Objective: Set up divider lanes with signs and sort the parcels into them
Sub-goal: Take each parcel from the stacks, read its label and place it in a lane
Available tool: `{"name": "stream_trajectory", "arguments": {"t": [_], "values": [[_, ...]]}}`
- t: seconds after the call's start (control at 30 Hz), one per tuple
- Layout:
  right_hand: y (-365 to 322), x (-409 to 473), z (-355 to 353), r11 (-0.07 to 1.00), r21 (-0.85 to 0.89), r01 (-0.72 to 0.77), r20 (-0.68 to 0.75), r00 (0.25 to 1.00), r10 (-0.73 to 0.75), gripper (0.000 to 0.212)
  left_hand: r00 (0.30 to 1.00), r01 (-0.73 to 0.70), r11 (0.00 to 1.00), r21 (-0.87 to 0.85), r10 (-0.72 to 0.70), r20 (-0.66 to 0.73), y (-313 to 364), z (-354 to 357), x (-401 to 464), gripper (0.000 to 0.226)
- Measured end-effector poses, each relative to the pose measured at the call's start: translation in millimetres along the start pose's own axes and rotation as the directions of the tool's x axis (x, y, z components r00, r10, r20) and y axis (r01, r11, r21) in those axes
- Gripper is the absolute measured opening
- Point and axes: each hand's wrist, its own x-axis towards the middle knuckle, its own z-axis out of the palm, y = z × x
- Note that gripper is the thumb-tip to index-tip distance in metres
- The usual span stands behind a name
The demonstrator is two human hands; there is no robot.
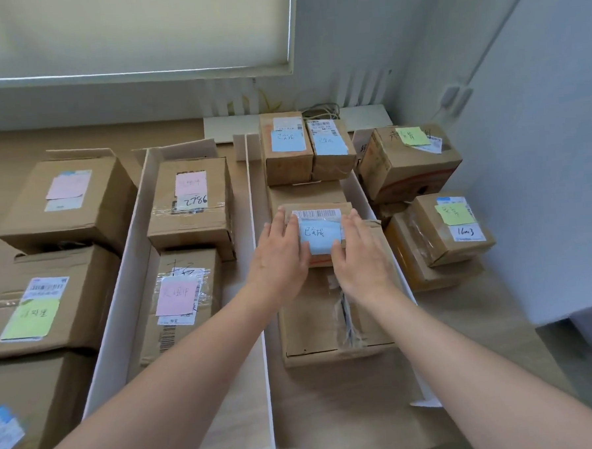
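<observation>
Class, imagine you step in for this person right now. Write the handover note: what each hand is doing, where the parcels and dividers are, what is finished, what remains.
Left hand and right hand: fingers fairly straight, resting on either side of the small blue-note parcel, which sits on a flat box in the lane between the middle divider and the right divider.
Done: three white dividers stand. Two blue-note parcels at the far end of this lane; two pink-note parcels in the lane left of it; green-note parcels right of the right divider.
Left: release this parcel. A green-note box and a pink-note box share the far-left area; check them.
</observation>
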Motion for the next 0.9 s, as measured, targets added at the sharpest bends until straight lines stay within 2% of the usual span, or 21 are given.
{"name": "stream_trajectory", "arguments": {"t": [0.23, 0.47, 0.53, 0.77, 0.9], "values": [[-25, -40, -58, 0.979, -0.059, 0.193, -0.023, 0.981, -0.195, 0.055, 0.996, -0.011, 0.988, 0.155, 0.024, -0.083, 32, -49, -56, 0.058], [-60, -135, -118, 0.92, -0.022, 0.392, -0.046, 0.918, -0.393, 0.059, 0.973, 0.115, 0.947, 0.3, -0.047, -0.224, 63, -124, -168, 0.062], [-74, -165, -132, 0.894, 0.007, 0.447, -0.064, 0.893, -0.446, 0.059, 0.962, 0.165, 0.938, 0.306, -0.085, -0.258, 68, -146, -206, 0.067], [-151, -269, -169, 0.772, 0.063, 0.632, -0.133, 0.772, -0.621, 0.056, 0.893, 0.325, 0.909, 0.262, -0.203, -0.401, 64, -224, -336, 0.054], [-210, -323, -178, 0.697, 0.083, 0.713, -0.143, 0.7, -0.699, 0.051, 0.844, 0.38, 0.896, 0.231, -0.233, -0.483, 40, -266, -407, 0.049]]}}
